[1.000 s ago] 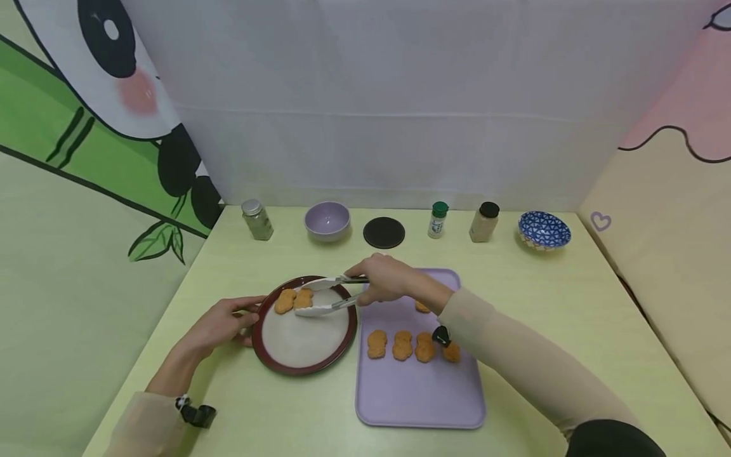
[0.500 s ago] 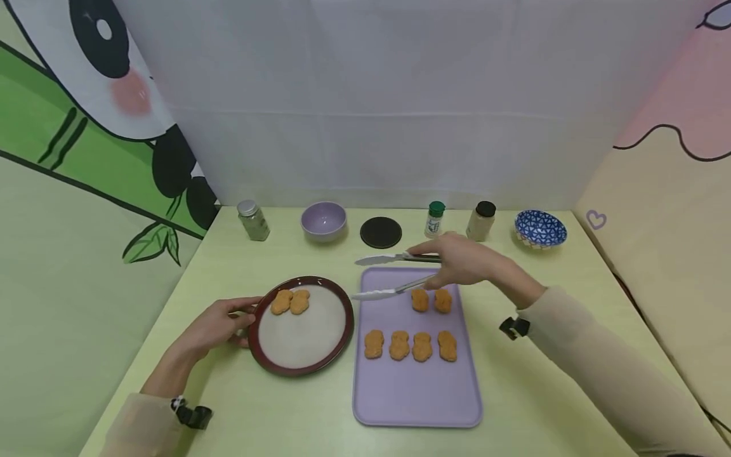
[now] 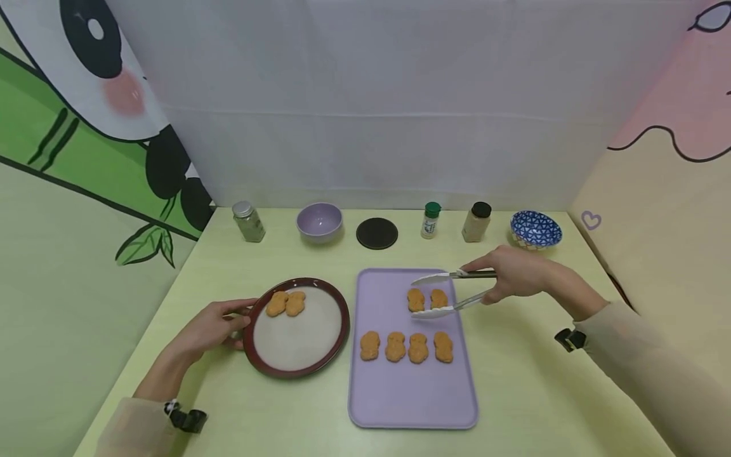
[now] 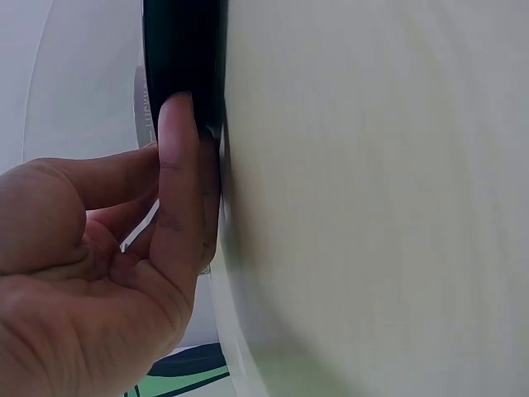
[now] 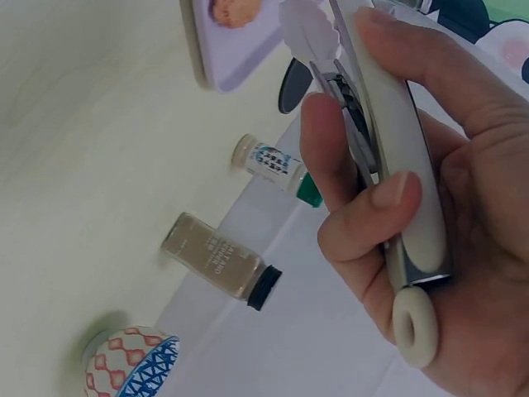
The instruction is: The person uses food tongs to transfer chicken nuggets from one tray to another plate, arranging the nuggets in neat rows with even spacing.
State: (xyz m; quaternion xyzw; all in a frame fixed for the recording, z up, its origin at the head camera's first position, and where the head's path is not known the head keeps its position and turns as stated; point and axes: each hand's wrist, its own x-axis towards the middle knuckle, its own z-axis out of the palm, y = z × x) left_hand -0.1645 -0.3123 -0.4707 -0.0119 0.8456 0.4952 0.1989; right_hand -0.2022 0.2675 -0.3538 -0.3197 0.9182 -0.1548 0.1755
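Observation:
My left hand (image 3: 216, 327) pinches the brown rim of a round plate (image 3: 297, 362); the left wrist view shows the fingers (image 4: 178, 182) at the plate's dark edge. Two brown nuggets (image 3: 285, 303) lie side by side on its pale middle. Over the far right of a lilac tray (image 3: 411, 400), my right hand (image 3: 516, 273) grips a pair of tongs (image 5: 397, 149), their white tips spread around two nuggets (image 3: 427, 300). Nearer me on the tray is a row of several more nuggets (image 3: 407, 347). In the right wrist view, fingers wrap the pale handles.
Along the table's back stand a silver-lidded jar (image 3: 249, 222), a lilac bowl (image 3: 320, 222), a flat black disc (image 3: 377, 233), a green-capped shaker (image 3: 431, 221), a black-capped bottle (image 3: 476, 222) and a blue patterned bowl (image 3: 535, 230). A grey-white sheet (image 3: 365, 127) hangs behind.
The tongs released a nugget beside another on the plate. My right hand then carried them, spread, rightward to the tray's two far nuggets. My left hand stays at the plate rim.

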